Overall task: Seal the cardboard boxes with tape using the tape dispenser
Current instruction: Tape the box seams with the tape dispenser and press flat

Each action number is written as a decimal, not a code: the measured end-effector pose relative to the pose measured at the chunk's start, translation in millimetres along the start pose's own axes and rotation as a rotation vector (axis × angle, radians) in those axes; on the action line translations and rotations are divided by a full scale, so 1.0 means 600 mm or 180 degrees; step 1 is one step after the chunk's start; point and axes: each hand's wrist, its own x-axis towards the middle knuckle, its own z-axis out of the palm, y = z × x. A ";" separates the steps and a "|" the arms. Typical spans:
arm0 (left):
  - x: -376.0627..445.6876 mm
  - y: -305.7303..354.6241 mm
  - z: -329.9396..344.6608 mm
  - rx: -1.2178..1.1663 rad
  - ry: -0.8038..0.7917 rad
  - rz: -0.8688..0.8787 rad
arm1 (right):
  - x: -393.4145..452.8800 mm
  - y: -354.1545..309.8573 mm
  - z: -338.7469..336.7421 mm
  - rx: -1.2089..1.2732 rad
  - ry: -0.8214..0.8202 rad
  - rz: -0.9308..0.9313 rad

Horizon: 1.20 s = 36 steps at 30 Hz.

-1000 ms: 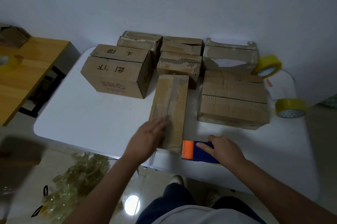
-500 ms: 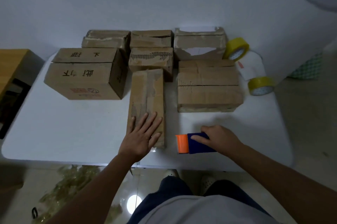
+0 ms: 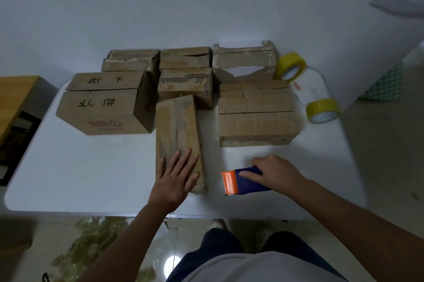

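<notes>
Fingers (image 3: 183, 162) of the left hand (image 3: 176, 180) lie flat and spread on the near end of the long box (image 3: 177, 130), pressing it down on the white table (image 3: 91, 167). Just right of that box, the right hand (image 3: 273, 174) grips the tape dispenser (image 3: 243, 182), fingers curled over its blue body. Its orange end points at the long box, not touching it. More boxes sit behind the long box, and two yellow tape rolls (image 3: 290, 66) lie far right of it.

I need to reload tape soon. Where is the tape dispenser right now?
In the head view the tape dispenser lies on the white table near its front edge, gripped by the right hand, just right of the narrow box.
</notes>
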 end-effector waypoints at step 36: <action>0.027 0.060 0.019 -0.0789 0.0489 0.0179 | 0.011 -0.008 0.096 0.0532 0.0104 0.1233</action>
